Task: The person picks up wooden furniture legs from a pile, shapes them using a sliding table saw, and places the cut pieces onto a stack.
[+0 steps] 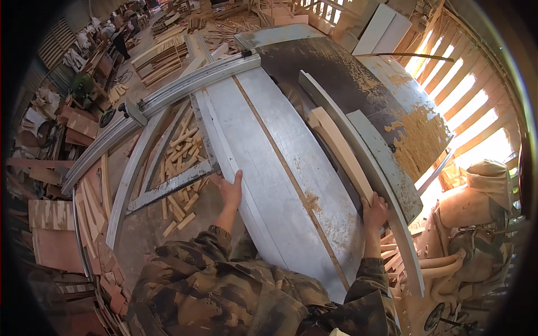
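Observation:
My right hand [374, 211] is closed round the near end of a pale squared wooden strip [343, 147]. That strip lies lengthwise on the saw table, alongside a long metal fence [358, 151]. My left hand [228, 190] grips the left edge of the grey metal sliding table [263, 140], its thumb up and its fingers partly hidden at the corner of the metal outrigger frame [174, 187]. A brown groove runs along the tabletop between my two hands. The saw blade cannot be made out.
A long crosscut rail [168, 98] with a stop [134, 111] spans the far left. Wood offcuts [182, 151] lie on the floor below the frame. Sawdust [417, 145] covers the table beyond the fence. Dust-collector bags [465, 207] stand right. Another person [115, 39] is far off, upper left.

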Demonstrator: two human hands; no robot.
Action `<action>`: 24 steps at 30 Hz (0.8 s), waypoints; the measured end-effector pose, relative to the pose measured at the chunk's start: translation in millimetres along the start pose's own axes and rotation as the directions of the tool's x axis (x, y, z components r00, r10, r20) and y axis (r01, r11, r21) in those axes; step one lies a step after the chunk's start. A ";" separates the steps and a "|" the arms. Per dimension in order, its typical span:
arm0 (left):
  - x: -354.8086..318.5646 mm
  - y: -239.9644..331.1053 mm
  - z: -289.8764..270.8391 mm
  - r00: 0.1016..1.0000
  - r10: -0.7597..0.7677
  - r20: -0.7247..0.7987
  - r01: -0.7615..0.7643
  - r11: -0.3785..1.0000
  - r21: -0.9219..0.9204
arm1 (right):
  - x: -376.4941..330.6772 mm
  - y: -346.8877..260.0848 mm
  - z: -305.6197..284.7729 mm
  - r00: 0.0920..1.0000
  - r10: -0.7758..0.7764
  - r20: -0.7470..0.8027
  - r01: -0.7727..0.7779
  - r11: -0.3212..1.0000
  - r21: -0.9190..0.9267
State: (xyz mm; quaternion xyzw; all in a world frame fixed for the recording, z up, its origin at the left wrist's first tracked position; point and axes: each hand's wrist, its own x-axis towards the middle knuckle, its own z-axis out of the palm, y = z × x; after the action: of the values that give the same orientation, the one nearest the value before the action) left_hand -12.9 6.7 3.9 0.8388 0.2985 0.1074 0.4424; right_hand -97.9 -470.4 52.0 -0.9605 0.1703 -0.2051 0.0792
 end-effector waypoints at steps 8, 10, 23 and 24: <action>-5.6 -6.2 -1.3 0.997 -0.065 0.051 0.067 0.997 -0.033 | -96.6 94.0 -87.9 0.983 0.059 0.176 -0.105 0.960 0.260; 0.0 -1.0 4.9 0.994 -0.080 0.073 0.080 0.997 0.011 | -114.7 90.1 -131.3 0.931 0.133 0.340 -0.224 0.943 0.244; -131.7 118.7 -71.9 0.561 0.604 0.566 -0.288 0.784 -0.550 | -245.7 -152.4 -153.9 0.966 0.109 0.235 -0.239 0.724 0.647; -147.1 133.0 -71.4 0.361 0.700 0.616 -0.240 0.708 -0.664 | -248.9 -168.4 -144.2 0.982 0.093 0.162 -0.181 0.698 0.693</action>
State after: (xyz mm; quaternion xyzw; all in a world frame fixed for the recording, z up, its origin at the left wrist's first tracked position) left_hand -108.2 -89.7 165.4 0.6968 -0.2524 -0.1149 0.6615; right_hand -322.5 -236.2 128.3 -0.8521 0.1454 -0.1929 0.4644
